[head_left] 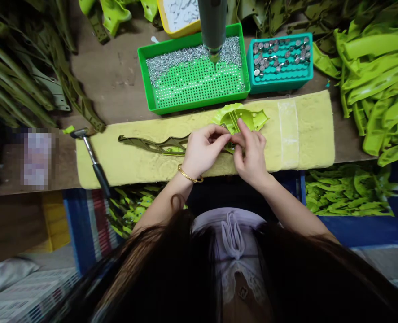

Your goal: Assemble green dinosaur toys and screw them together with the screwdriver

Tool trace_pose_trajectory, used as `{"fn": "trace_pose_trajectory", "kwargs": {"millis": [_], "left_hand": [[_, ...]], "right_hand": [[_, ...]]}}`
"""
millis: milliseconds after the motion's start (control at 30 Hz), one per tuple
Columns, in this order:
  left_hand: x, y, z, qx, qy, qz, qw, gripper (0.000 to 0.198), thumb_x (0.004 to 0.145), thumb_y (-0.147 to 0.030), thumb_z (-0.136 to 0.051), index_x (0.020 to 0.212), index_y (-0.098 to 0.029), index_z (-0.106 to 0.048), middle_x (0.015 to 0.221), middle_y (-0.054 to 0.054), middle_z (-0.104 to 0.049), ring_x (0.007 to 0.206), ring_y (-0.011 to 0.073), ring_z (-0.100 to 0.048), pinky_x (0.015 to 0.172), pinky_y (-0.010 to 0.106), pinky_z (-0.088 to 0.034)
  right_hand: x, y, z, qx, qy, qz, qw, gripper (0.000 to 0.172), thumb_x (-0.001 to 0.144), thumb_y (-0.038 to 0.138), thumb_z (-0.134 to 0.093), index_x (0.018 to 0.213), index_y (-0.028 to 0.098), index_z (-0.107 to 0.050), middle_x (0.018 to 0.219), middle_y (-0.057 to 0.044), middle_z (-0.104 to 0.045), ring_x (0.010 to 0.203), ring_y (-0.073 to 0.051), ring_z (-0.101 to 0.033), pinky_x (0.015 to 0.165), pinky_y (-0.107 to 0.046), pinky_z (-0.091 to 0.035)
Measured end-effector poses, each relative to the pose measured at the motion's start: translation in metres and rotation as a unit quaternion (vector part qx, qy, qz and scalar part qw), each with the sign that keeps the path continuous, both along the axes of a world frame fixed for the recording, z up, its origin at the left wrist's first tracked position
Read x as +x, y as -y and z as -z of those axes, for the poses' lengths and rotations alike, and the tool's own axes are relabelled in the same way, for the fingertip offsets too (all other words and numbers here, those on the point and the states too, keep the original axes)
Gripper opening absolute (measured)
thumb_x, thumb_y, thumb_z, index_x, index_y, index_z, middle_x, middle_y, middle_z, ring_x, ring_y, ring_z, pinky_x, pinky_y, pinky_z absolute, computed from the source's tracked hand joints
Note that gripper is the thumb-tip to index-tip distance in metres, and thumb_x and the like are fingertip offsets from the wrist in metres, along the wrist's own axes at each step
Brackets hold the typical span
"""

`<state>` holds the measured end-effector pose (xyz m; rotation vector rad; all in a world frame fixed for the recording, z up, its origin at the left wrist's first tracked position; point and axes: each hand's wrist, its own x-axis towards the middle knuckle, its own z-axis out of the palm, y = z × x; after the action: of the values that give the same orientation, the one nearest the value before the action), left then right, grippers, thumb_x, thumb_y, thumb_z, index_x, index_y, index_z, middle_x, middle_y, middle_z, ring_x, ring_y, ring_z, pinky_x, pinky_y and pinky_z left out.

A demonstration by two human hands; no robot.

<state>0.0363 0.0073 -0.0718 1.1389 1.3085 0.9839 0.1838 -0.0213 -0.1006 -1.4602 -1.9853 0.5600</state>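
Note:
On a yellow padded cloth [151, 168] lies a long olive-green plastic part [148, 144] with cut-out openings. Its right end runs under my hands beside a lime-green plastic shell [241, 117] with ribs and screw posts inside. My left hand [203, 148] rests over the olive part, thumb and fingers pinched together. Close against it, my right hand [251, 154] has its thumb and fingers bent inward, with the index finger reaching onto the lime shell. Fingertips of both hands meet at the joint between the parts; whatever they pinch there is too small or hidden to make out.
A screwdriver [214, 31] hangs over a green basket [195, 104] of small screws. Beside it stands a teal box [281, 85] with round metal pieces. A hammer [94, 159] lies at the left. Lime-green parts [380, 85] are piled right, olive parts [17, 72] left.

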Motion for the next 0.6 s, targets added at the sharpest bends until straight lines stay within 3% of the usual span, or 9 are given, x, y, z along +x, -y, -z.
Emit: {"fn": "trace_pose_trajectory", "kwargs": {"millis": [200,333,433,533,600], "left_hand": [[-0.001,0.002,0.004,-0.044,0.036,-0.022,0.998,0.004,0.077,-0.017,-0.071,0.078,-0.014,-0.068,0.067,0.001,-0.065,0.054,0.0106,-0.056,0.056,0.026,-0.048],[-0.001,0.008,0.01,-0.004,0.004,-0.033,0.999,0.005,0.079,-0.015,-0.068,0.084,-0.016,-0.068,0.073,0.001,-0.066,0.059,0.0123,-0.057,0.06,0.027,-0.048],[-0.006,0.015,0.015,0.101,-0.113,-0.024,0.988,0.009,0.085,-0.024,-0.063,0.09,-0.019,-0.068,0.089,0.004,-0.069,0.083,0.0187,-0.064,0.081,0.034,-0.051],[-0.013,0.022,0.024,0.221,-0.232,0.02,0.947,0.02,0.082,-0.031,-0.067,0.099,-0.021,-0.068,0.117,0.008,-0.067,0.117,0.0261,-0.056,0.107,0.045,-0.039],[-0.017,0.023,0.031,0.25,-0.256,0.054,0.932,0.026,0.081,-0.035,-0.069,0.103,-0.022,-0.067,0.126,0.009,-0.063,0.124,0.0277,-0.052,0.111,0.048,-0.033]], "right_hand": [[0.001,-0.008,-0.002,0.022,-0.007,0.008,1.0,0.026,0.091,0.034,-0.05,0.113,0.025,-0.059,0.099,-0.003,-0.072,0.1,-0.021,-0.06,0.104,-0.044,-0.032],[0.004,-0.016,0.001,0.049,0.026,-0.007,0.998,0.023,0.095,0.038,-0.048,0.096,0.026,-0.067,0.09,-0.002,-0.072,0.091,-0.019,-0.06,0.093,-0.04,-0.037],[0.01,-0.021,0.001,0.088,0.068,-0.029,0.993,0.025,0.095,0.039,-0.048,0.095,0.027,-0.07,0.093,-0.003,-0.071,0.092,-0.019,-0.059,0.089,-0.039,-0.037],[0.017,-0.022,-0.003,0.094,0.129,-0.05,0.986,0.027,0.096,0.038,-0.046,0.093,0.027,-0.07,0.102,-0.004,-0.068,0.096,-0.02,-0.057,0.086,-0.039,-0.037],[0.02,-0.023,-0.006,0.078,0.163,-0.068,0.981,0.029,0.097,0.036,-0.042,0.092,0.027,-0.07,0.103,-0.004,-0.067,0.097,-0.021,-0.056,0.086,-0.04,-0.036]]}}
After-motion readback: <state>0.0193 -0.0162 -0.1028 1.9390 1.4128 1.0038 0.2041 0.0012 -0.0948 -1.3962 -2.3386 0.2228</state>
